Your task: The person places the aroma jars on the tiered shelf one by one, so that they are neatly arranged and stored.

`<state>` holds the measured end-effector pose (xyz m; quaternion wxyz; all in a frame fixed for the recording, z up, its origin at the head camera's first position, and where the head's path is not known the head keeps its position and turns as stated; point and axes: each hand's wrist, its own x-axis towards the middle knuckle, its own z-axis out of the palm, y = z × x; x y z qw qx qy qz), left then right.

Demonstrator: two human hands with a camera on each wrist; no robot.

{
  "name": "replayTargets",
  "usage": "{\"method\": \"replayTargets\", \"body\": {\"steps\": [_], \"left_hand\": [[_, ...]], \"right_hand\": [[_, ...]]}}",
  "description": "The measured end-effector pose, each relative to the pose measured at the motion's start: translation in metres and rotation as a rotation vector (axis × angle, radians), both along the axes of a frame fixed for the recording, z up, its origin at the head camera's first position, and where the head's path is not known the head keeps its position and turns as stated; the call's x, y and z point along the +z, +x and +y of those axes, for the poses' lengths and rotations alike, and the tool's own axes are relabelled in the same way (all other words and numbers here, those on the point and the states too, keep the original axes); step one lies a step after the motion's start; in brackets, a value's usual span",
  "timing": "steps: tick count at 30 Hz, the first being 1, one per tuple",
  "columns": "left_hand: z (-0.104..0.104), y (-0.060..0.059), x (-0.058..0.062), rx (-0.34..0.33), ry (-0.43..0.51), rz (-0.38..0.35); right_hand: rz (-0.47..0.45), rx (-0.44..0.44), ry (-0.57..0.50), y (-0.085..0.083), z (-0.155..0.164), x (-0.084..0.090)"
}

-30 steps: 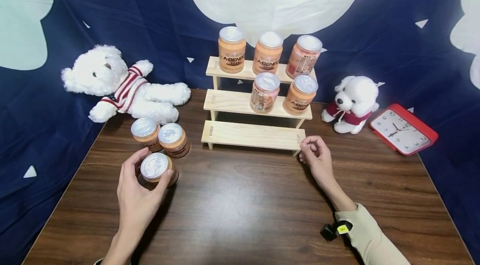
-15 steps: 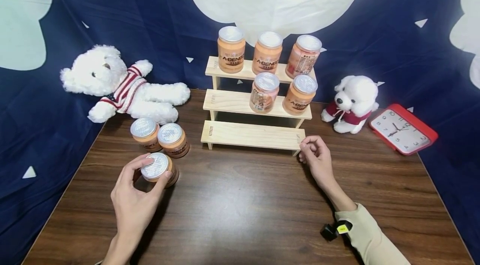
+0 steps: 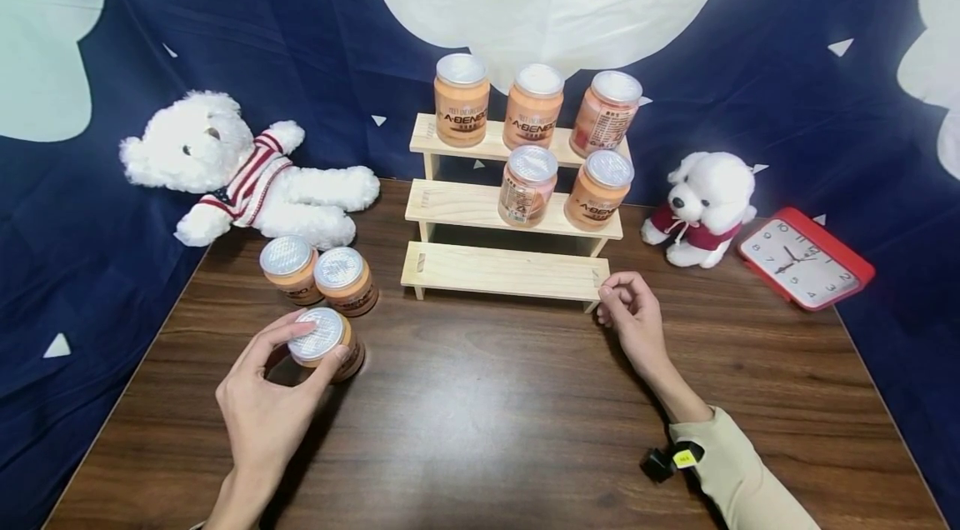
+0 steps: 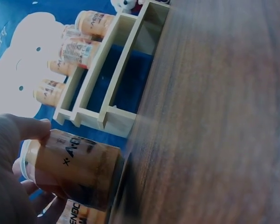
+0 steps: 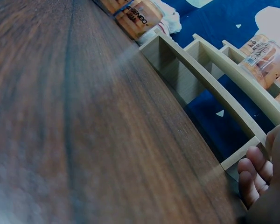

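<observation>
My left hand (image 3: pixel 266 405) grips a jar of orange contents with a silver lid (image 3: pixel 328 347), thumb on the near side and fingers over the far side and lid. In the left wrist view this jar (image 4: pixel 77 168) is upright at the tabletop; whether its base touches I cannot tell. Just behind it stand two similar jars, one (image 3: pixel 292 272) left and one (image 3: pixel 348 284) right. My right hand (image 3: pixel 636 322) holds the right end of the lowest tier of a wooden three-step stand (image 3: pixel 502 270), its fingers curled by the end leg (image 5: pixel 245 154).
Three jars (image 3: pixel 534 109) stand on the top tier and two (image 3: pixel 596 192) on the middle tier's right part. A white teddy bear (image 3: pixel 255 172) lies back left. A plush dog (image 3: pixel 705 209) and red clock (image 3: pixel 806 259) sit right on the brown table (image 3: pixel 480 422).
The left fingers have moved from the jar's far side onto its lid edge, and the hand has shifted left. The jar has moved slightly right and nearer. The right hand stays put.
</observation>
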<state>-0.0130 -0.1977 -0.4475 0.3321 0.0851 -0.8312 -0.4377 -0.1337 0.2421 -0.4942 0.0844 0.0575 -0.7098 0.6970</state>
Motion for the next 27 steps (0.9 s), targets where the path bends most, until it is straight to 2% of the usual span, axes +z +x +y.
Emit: {"method": "replayTargets", "body": {"steps": [5,14,27], "left_hand": [[0.004,0.001,0.006,-0.031,0.003,0.01],[0.015,-0.01,0.018,-0.135,0.002,0.165],[0.041,-0.037,0.04,-0.255,-0.003,0.178]], "right_hand": [[0.01,0.003,0.001,0.0,0.0,0.0],[0.004,0.0,0.005,0.0,0.0,0.0],[0.001,-0.004,0.004,0.0,0.0,0.0]]}}
